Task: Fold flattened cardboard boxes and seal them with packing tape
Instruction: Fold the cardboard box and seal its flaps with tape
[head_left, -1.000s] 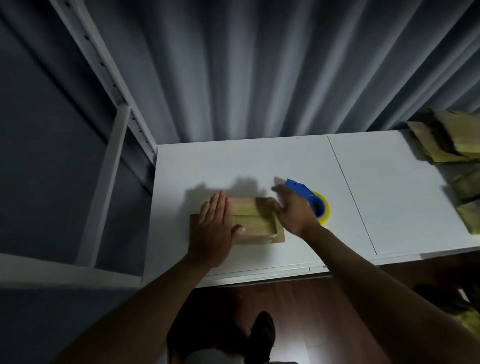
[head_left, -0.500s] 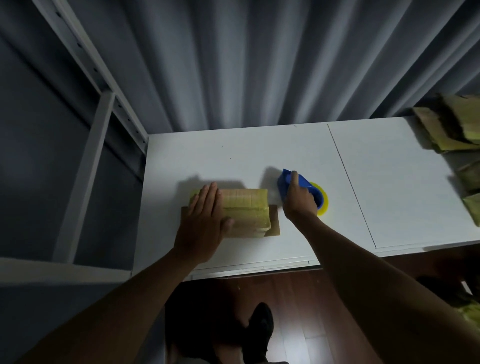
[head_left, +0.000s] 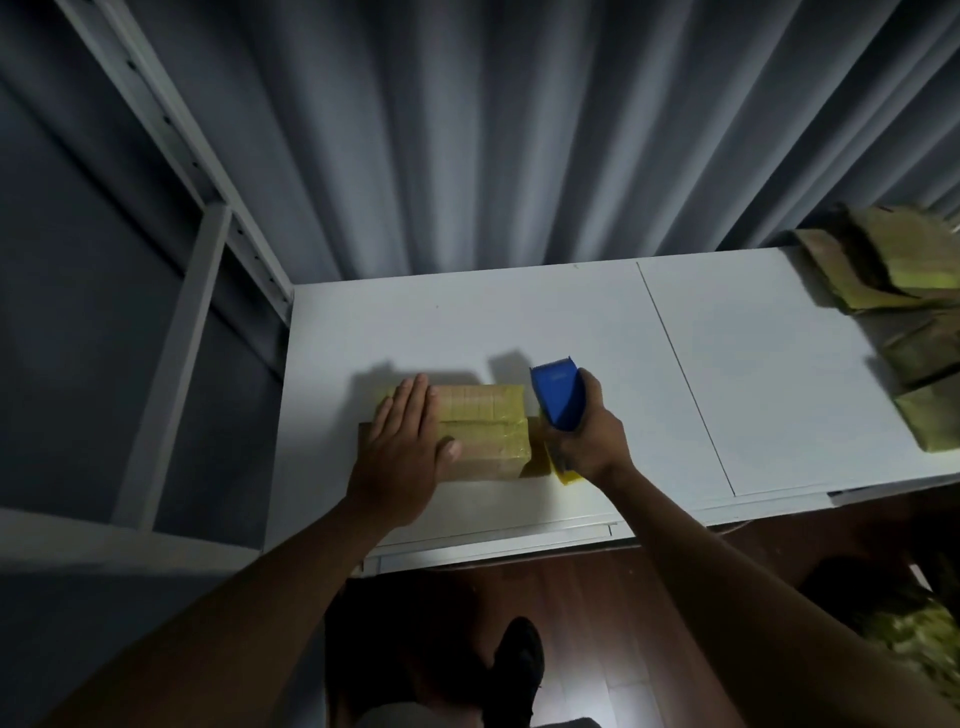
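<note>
While left hand (head_left: 402, 447) lies flat, fingers straight, on the folded cardboard box (head_left: 485, 426) — box sits under its palm on the white table (head_left: 519, 322) — right hand (head_left: 584, 441) grips the blue tape dispenser (head_left: 558, 396), just right of the box's right end.

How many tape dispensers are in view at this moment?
1. The blue tape dispenser is gripped in the right hand, just right of the folded cardboard box that the left hand presses flat. Others could lie hidden among the cardboard pile at far right.
</note>
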